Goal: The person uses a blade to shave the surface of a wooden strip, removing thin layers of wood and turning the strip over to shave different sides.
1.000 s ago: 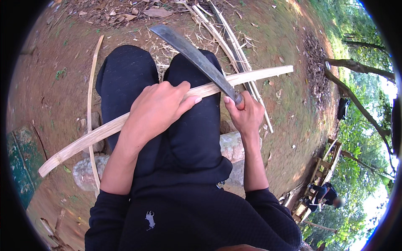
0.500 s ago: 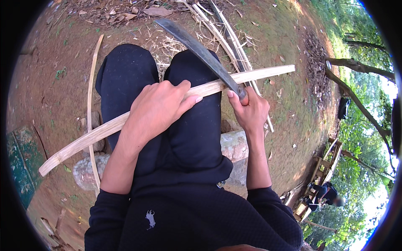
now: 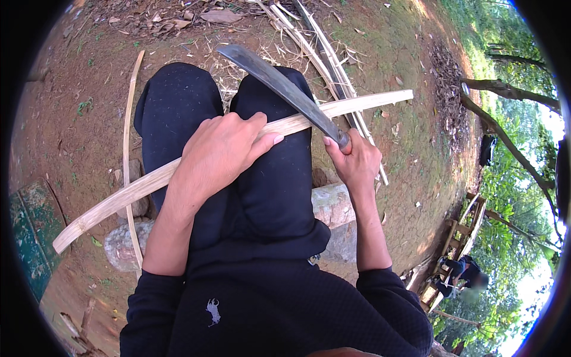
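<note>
Bamboo strip (image 3: pixel 148 181) across knees (image 3: pixel 238 119); blade (image 3: pixel 279 86) atop strip; stick pile (image 3: pixel 321 47) beyond.

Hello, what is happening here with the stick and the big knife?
A seated person is working a long pale bamboo strip laid across the lap. The left hand presses the strip down on the dark trousers. The right hand grips the handle of a long dark blade, whose edge lies across the strip near its far part. More thin bamboo strips lie on the bare ground ahead.
</note>
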